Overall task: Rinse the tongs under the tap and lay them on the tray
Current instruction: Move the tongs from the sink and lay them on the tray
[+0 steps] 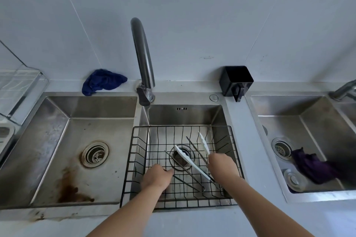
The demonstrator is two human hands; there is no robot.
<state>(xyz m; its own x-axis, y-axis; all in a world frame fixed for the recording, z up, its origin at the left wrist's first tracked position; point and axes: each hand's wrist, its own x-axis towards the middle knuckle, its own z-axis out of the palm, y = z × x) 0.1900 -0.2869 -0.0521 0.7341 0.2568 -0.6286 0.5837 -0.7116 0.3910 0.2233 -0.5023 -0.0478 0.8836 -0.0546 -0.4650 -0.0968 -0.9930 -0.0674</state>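
A black wire tray [134, 159] sits in the middle sink [185, 115]. White-tipped tongs [189, 161] lie spread wide in it, over the drain. Thin metal tongs [189, 183] lie beside them, hinge toward me. My left hand [157, 178] is low in the tray's left part, fingers curled around one arm of the thin metal tongs. My right hand [221, 165] is on the right, closed over the right arm of the white-tipped tongs; another thin metal arm [195, 148] runs under it. The grey tap [143, 56] stands behind the sink with no water running.
A stained sink [86, 140] lies to the left and a third sink [308, 140] with a purple cloth [314, 167] to the right. A blue cloth [102, 82] and a black holder [236, 80] sit on the back ledge. A clear rack [17, 90] stands far left.
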